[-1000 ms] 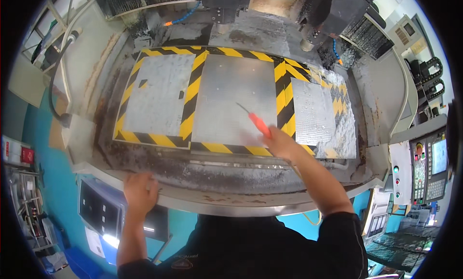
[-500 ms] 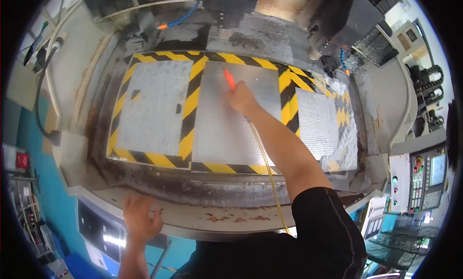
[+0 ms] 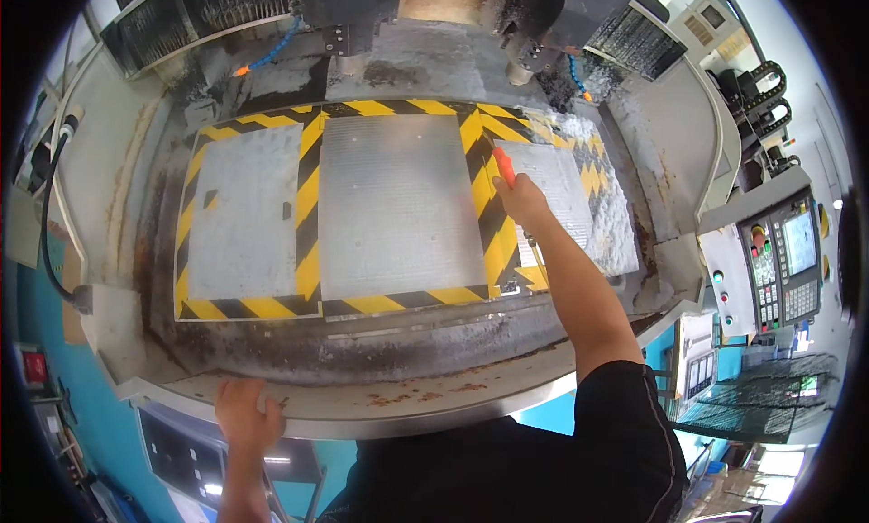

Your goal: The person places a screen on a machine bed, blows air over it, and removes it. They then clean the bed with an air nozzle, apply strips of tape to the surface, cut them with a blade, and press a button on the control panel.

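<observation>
My right hand (image 3: 525, 202) is closed around an orange-red air blow gun (image 3: 504, 166), its tip pointing away from me above the border of the right-hand panel (image 3: 539, 166). From below the hand runs a thin yellow hose (image 3: 539, 259), partly hidden by my forearm. White, wet-looking residue (image 3: 617, 238) covers the right side of that panel. Left of it lie a bare, ribbed grey middle panel (image 3: 398, 206) and a pale left panel (image 3: 244, 224), both edged with yellow-black striped tape. My left hand (image 3: 248, 414) rests on the machine's front ledge (image 3: 362, 404), fingers laid over it, holding nothing.
Dark machine heads hang at the back, with blue coolant nozzles (image 3: 272, 52) ending in orange tips. Tall side walls (image 3: 100, 197) enclose the bed. A control panel (image 3: 783, 261) with a screen and buttons stands at the right.
My right hand has moved the blow gun rightward, from over the middle panel to the right-hand panel's border. The view has shifted too. My left hand stays on the ledge.
</observation>
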A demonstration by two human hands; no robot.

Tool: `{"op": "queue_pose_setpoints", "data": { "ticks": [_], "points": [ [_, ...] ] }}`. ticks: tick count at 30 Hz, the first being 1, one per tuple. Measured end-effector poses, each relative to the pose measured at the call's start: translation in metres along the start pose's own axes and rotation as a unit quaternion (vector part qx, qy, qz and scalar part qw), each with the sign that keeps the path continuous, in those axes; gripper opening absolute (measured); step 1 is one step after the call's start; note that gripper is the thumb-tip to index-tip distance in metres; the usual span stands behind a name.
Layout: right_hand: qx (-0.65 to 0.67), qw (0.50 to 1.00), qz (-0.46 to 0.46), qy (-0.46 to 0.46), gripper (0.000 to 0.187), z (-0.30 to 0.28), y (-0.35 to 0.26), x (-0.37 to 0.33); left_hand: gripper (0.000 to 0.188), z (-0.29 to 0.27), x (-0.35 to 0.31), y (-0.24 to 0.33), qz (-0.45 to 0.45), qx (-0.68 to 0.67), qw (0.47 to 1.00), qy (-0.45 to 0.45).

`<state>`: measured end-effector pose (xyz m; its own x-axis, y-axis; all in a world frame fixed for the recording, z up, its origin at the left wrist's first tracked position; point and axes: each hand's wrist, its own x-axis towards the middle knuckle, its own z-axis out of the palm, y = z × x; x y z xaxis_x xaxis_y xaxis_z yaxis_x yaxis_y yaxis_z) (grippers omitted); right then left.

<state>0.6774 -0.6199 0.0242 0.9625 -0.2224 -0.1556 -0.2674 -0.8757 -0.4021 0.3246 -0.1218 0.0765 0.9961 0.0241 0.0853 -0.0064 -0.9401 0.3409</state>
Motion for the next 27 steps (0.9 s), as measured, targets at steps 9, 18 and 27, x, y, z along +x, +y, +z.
{"op": "queue_pose_setpoints", "data": {
  "ticks": [9,18,27],
  "points": [
    [-0.218,0.960,-0.134,-0.112,0.051,-0.079,0.009,-0.121,0.028,0.007,-0.003,-0.010,0.020,0.020,1.000,0.009],
    [-0.267,0.935,-0.134,-0.190,0.040,-0.092,0.040,-0.256,0.023,0.007,-0.005,-0.010,0.009,0.022,1.000,0.021],
    [-0.163,0.901,-0.362,-0.172,0.034,-0.002,-0.056,-0.290,0.021,0.007,-0.006,-0.006,0.012,0.011,1.000,0.017]
  ]
}}
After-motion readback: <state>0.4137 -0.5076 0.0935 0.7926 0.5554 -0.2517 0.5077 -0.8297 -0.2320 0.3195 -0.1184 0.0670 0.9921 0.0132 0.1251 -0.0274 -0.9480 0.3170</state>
